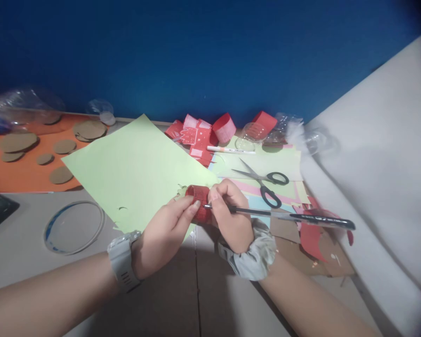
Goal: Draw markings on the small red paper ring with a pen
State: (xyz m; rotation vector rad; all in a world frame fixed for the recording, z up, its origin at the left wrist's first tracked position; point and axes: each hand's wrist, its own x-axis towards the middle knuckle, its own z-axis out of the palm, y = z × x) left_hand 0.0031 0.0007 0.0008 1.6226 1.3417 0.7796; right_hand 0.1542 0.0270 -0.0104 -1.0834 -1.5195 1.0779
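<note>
My left hand (164, 231) is closed round a small red paper tube (198, 191), its thumb pressed against the side. A scrap of pale green paper with a ragged edge (181, 191) shows at the tube's left. My right hand (233, 222) pinches a black and clear pen (284, 216). The pen lies nearly level, its tip at the tube's side and its other end pointing right. Whether the tip marks the paper is too small to tell. Behind my hands lies a large light green paper sheet (136, 168).
Open black-handled scissors (261, 178) rest on coloured sheets at right. Red paper pieces (199, 135), a white marker (228, 150) and clear plastic pieces (254, 132) lie near the blue wall. Cardboard discs (19, 142) sit on orange paper (28, 175) at left, near a tape ring (49, 241).
</note>
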